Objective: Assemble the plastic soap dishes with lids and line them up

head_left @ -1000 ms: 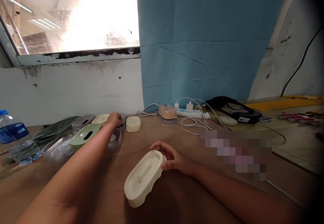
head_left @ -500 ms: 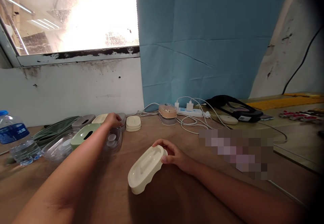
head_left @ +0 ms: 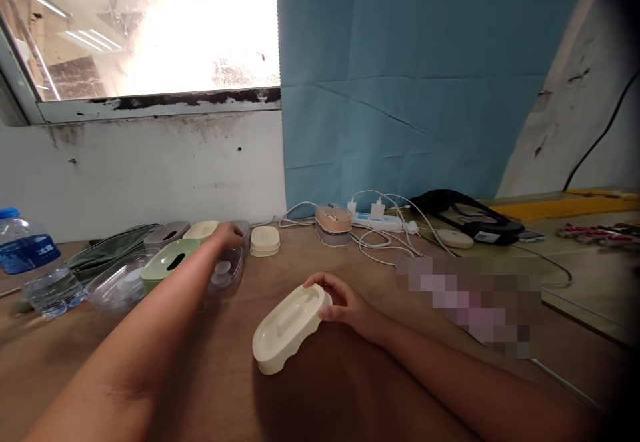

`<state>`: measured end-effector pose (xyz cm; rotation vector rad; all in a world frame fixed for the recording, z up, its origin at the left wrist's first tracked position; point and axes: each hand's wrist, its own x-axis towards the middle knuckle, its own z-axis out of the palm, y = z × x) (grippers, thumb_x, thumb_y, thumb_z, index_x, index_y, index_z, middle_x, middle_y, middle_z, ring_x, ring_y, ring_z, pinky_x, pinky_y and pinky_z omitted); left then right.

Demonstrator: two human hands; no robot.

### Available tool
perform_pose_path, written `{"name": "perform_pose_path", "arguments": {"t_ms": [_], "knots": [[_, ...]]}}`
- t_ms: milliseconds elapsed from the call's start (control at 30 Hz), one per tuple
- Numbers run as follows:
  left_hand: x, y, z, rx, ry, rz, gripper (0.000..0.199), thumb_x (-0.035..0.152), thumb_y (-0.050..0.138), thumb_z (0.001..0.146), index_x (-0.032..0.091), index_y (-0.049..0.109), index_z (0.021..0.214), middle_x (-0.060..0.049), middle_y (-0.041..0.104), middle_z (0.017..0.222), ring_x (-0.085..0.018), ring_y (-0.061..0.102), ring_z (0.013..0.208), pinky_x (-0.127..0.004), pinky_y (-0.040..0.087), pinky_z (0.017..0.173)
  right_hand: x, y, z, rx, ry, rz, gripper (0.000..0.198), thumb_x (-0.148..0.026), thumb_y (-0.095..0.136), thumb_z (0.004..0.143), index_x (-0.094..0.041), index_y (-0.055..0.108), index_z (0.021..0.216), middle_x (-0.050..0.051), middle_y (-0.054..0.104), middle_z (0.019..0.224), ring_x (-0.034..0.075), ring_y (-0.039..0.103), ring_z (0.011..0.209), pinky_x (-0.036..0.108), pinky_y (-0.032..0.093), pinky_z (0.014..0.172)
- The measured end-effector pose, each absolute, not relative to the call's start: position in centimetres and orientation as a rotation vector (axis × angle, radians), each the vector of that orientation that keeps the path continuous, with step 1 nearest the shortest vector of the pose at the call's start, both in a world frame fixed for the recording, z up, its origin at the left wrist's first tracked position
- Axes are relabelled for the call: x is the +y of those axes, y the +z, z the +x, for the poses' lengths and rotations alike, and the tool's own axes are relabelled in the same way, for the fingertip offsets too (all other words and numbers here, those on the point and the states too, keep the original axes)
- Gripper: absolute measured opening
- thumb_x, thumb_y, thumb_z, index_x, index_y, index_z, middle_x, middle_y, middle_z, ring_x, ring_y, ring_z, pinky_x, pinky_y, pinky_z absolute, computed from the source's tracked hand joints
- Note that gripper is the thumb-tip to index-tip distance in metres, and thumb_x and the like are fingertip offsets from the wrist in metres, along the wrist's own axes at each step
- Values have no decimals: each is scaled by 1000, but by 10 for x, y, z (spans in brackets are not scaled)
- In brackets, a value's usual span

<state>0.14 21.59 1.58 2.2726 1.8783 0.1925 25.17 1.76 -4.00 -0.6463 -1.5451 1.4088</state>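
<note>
My right hand (head_left: 347, 305) is closed on the right end of a cream oval plastic tray (head_left: 285, 332) with a raised rim, a recessed middle and notches along its lower edge. The tray is tilted above the brown tabletop (head_left: 225, 389). Farther off to the left, my left hand (head_left: 227, 235) has its fingers curled against a grey plastic container (head_left: 243, 234); the hand itself partly hides the contact. Just below that hand is a clear plastic container (head_left: 227, 272). My left forearm passes in front of a green box (head_left: 167, 262) with a dark slot.
A cream container (head_left: 201, 230) and a slotted grey-brown box (head_left: 167, 234) stand by the green bag (head_left: 107, 252). Stacked cream lids (head_left: 265, 241) lie right of my left hand. At the back are an orange-and-grey box (head_left: 333, 223), a power strip (head_left: 377, 221) and cables. A water bottle (head_left: 35, 262) stands left.
The view has shifted slightly. The cream tray has tipped a little in my right hand, its near end rising slightly. My left hand stays at the grey container.
</note>
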Motion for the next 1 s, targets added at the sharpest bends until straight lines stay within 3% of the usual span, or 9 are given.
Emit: {"name": "perform_pose_path", "arguments": {"t_ms": [133,267,367,533,667,767,833,900,1000], "knots": [[223,10,-1,1887,162,2272,30,31,52,85,15,53,110,-7,55,110,-20,56,95,-38,49,79,18,-41,251,-1539,1411,-650,41,-36,73,63,-21,50,93,0,53,88,14,51,77,26,43,66],[228,7,-2,1900,218,2292,32,24,66,68,15,63,98,-8,65,100,-23,60,92,-27,47,77,21,-44,252,-1540,1393,-673,44,-39,74,61,-21,48,91,0,51,87,14,51,75,26,42,65],[229,7,-2,1896,274,2323,36,24,66,62,14,65,96,-9,67,98,-25,62,91,-26,47,74,24,-48,254,-1614,1279,-738,44,-44,72,61,-22,45,88,-1,48,82,13,48,71,24,40,61],[221,13,-2,1865,378,2386,37,27,64,62,12,65,96,-11,68,97,-26,62,89,-28,48,74,25,-52,254,-1896,739,-969,36,-39,73,61,-19,47,74,1,44,90,16,46,81,27,41,72],[194,26,1,1801,587,2460,35,28,57,70,14,60,102,-10,63,108,-24,57,100,-29,44,84,21,-51,252,-2044,518,-1072,31,-30,75,59,-19,48,70,3,49,93,19,49,87,31,41,79],[148,28,2,1685,791,2549,32,27,45,80,17,54,108,-7,56,116,-19,50,109,-28,38,93,20,-46,255,-2237,427,-1015,22,-11,66,61,-19,53,78,3,53,95,19,50,91,31,40,83],[108,19,-1,1442,922,2730,25,24,45,80,17,56,101,-8,58,110,-19,51,105,-31,38,93,22,-41,261,-2389,417,-915,33,-2,57,60,-20,56,88,3,56,96,18,51,93,30,39,86],[67,5,-8,1151,851,2993,23,19,47,77,17,58,98,-9,57,108,-23,49,105,-38,36,93,26,-37,269,-2497,415,-825,38,1,52,63,-20,58,94,2,58,97,16,53,93,29,40,87],[24,-14,-20,987,713,3112,23,16,46,78,20,57,98,-6,58,105,-23,47,107,-40,33,94,32,-35,279,-2567,327,-803,31,-4,48,75,-21,60,98,4,58,99,15,54,93,28,42,85]]}}
